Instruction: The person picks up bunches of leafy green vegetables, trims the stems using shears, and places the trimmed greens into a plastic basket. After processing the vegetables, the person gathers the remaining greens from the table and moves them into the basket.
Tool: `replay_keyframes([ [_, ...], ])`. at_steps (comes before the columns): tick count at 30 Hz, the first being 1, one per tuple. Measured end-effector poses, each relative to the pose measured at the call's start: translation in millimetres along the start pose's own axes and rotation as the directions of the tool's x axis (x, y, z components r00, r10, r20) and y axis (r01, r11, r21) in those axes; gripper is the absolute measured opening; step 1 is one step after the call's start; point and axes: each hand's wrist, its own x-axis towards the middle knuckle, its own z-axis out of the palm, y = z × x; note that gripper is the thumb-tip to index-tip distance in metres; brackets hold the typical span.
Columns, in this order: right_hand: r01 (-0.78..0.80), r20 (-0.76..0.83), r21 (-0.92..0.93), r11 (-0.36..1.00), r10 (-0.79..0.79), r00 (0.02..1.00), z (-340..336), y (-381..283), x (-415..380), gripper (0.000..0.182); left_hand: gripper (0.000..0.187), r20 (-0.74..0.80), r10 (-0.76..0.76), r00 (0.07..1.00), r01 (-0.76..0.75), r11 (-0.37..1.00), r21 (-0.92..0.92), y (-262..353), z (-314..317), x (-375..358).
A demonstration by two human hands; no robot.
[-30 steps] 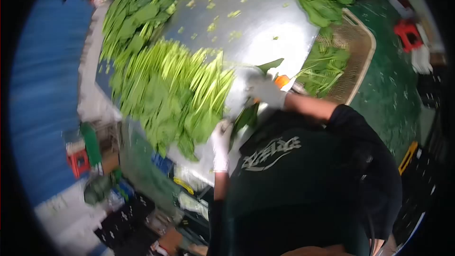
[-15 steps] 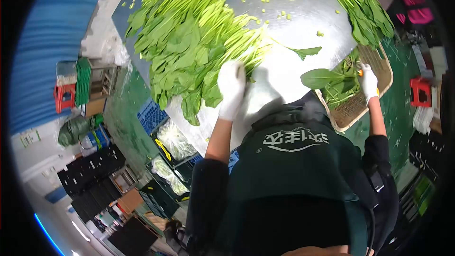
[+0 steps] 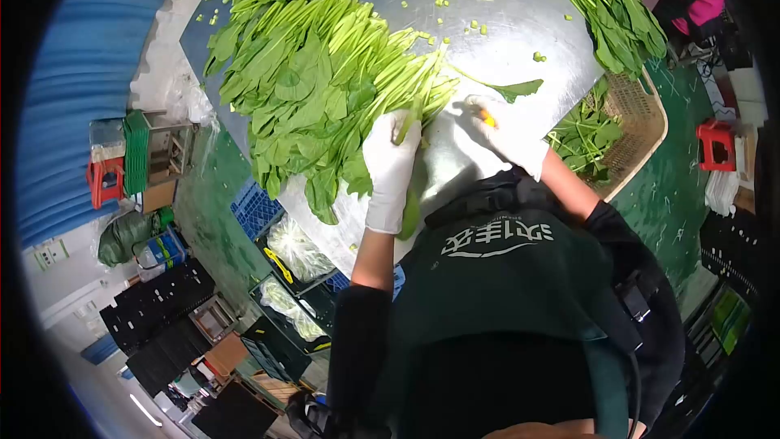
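My left hand [image 3: 392,164], in a white glove, grips a leafy green stalk [image 3: 411,195] at the near edge of the big pile of greens [image 3: 317,81] on the steel table [image 3: 504,41]. Its leaf hangs down past my wrist. My right hand [image 3: 505,132], also gloved, is closed around an orange-handled tool [image 3: 487,118] just right of the pile's cut stems. A single loose leaf [image 3: 513,89] lies on the table beyond that hand.
A woven basket [image 3: 642,118] holding trimmed greens sits at the table's right edge. A second bundle of greens [image 3: 613,12] lies at the far right. Small stem bits dot the table. Crates and bags stand below on the green floor, a red stool [image 3: 715,142] at right.
My right hand came back from the basket to the table beside the pile, without the large leaf seen by it. My left hand closed on a stalk at the pile's edge.
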Motion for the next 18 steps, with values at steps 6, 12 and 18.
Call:
replay_keyframes([
  [6, 0.102, 0.233, -0.205, 0.973, -0.053, 0.971, 20.2, -14.2, 12.9, 0.028, 0.012, 0.015, -0.158, 0.987, 0.158, 0.969, -0.190, -2.7, 0.7, -19.8],
  [12, 0.234, 0.252, -0.271, 0.934, -0.165, 0.953, 23.2, -2.8, 16.0, 0.026, 0.015, -0.011, -0.023, 1.000, 0.022, 0.998, -0.057, -0.4, 8.5, -23.6],
  [18, -0.037, 0.413, -0.493, 0.869, 0.271, 0.869, -2.5, 46.0, 1.3, 0.026, 0.014, 0.157, -0.382, 0.911, 0.403, 0.739, -0.540, -3.2, -18.0, -17.1],
])
